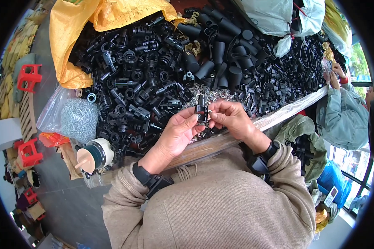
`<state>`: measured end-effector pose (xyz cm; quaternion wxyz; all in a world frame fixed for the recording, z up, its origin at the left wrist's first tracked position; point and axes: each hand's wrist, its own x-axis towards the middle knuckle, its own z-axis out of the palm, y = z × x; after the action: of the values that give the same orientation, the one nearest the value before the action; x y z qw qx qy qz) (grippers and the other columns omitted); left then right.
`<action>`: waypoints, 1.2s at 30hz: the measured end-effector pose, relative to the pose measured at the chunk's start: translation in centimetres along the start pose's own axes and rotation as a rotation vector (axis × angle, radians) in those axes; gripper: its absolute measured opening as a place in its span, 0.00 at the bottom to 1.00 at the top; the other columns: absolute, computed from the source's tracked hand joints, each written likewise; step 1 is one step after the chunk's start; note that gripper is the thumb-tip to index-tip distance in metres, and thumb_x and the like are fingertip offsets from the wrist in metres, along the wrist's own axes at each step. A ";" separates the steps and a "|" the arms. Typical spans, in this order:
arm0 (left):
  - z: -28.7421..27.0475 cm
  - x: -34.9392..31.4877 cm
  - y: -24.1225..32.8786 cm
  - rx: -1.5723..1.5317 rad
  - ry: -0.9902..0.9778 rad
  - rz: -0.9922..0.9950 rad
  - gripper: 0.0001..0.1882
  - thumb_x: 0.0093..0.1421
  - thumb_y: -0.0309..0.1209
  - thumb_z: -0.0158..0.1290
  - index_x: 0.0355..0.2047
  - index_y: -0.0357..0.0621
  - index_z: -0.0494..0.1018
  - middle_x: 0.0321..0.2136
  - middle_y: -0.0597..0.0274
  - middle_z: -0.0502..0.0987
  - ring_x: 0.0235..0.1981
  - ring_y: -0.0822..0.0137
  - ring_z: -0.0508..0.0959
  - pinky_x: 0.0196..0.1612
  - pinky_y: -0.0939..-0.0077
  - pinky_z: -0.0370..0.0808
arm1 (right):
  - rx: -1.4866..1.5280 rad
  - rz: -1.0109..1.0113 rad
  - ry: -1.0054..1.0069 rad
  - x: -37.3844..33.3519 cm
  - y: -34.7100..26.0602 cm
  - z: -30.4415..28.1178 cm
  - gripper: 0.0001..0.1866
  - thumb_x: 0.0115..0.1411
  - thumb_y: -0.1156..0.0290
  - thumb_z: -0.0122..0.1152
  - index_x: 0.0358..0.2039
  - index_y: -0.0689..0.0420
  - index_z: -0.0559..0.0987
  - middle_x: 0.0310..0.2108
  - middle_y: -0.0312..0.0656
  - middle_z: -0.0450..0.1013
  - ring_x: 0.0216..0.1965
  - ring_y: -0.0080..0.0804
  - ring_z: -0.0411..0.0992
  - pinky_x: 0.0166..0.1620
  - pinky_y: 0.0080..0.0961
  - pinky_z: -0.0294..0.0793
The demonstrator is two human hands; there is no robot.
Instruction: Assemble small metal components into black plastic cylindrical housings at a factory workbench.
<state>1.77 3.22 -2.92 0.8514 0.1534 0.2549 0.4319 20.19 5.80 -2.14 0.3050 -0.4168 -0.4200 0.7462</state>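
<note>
My left hand [176,132] grips a small black plastic part [201,110] between thumb and fingers, above the table's near edge. The part is frame-like, with a narrow piece standing up at its top. At its right side, the thumb and forefinger of my right hand [233,120] are pinched together against it. Whatever lies between those right fingertips is too small and covered to make out. Just behind my hands is a heap of small silvery metal pieces [199,93]. Black plastic parts [145,74] with rings and clips are piled to the left of it.
Black cylinders [218,52] lie at the back, with smaller black pieces [262,89] to the right. A yellow sack [66,45], a bag of metal pieces [79,118] and a spool [97,153] are at left. A wooden edge [203,150] runs before me. Another person [340,116] works at right.
</note>
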 end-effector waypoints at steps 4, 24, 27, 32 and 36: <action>-0.4 0.1 -0.2 -0.039 -0.004 0.028 0.17 0.54 0.32 0.49 0.43 0.38 0.65 0.37 0.57 0.72 0.38 0.69 0.71 0.41 0.77 0.69 | -0.206 -0.039 -0.036 -0.1 0.1 -0.2 0.07 0.54 0.73 0.52 0.33 0.61 0.73 0.23 0.33 0.70 0.21 0.17 0.69 0.23 0.08 0.64; 0.3 -0.2 -0.4 -0.005 0.012 0.097 0.15 0.54 0.32 0.50 0.40 0.38 0.67 0.37 0.62 0.72 0.39 0.73 0.70 0.46 0.79 0.65 | 0.042 -0.053 0.089 -0.3 1.0 0.7 0.09 0.60 0.64 0.43 0.32 0.56 0.63 0.22 0.39 0.71 0.17 0.21 0.69 0.17 0.09 0.61; 0.0 -0.2 -0.4 0.036 -0.043 0.111 0.18 0.54 0.31 0.49 0.44 0.36 0.65 0.40 0.55 0.70 0.43 0.66 0.69 0.50 0.72 0.64 | 0.019 -0.068 0.078 -0.4 1.1 0.8 0.09 0.60 0.63 0.43 0.31 0.55 0.62 0.21 0.39 0.70 0.16 0.21 0.68 0.17 0.09 0.61; 0.7 -0.2 -0.4 0.044 0.001 0.130 0.15 0.54 0.31 0.49 0.41 0.36 0.67 0.37 0.61 0.71 0.39 0.71 0.70 0.47 0.75 0.64 | 0.134 -0.090 0.052 -0.3 1.5 1.0 0.08 0.60 0.63 0.43 0.30 0.54 0.61 0.20 0.38 0.69 0.13 0.20 0.64 0.17 0.10 0.61; 1.0 -0.2 -0.2 0.043 -0.084 0.151 0.15 0.54 0.30 0.48 0.41 0.36 0.67 0.36 0.61 0.71 0.38 0.70 0.70 0.47 0.74 0.64 | 0.267 -0.098 0.019 -0.2 1.9 1.0 0.10 0.60 0.63 0.42 0.29 0.55 0.62 0.20 0.39 0.69 0.14 0.19 0.63 0.18 0.10 0.60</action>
<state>2.36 2.85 -2.13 0.8229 0.2087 0.2159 0.4824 19.18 4.43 -3.41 0.3978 -0.3583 -0.3339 0.7758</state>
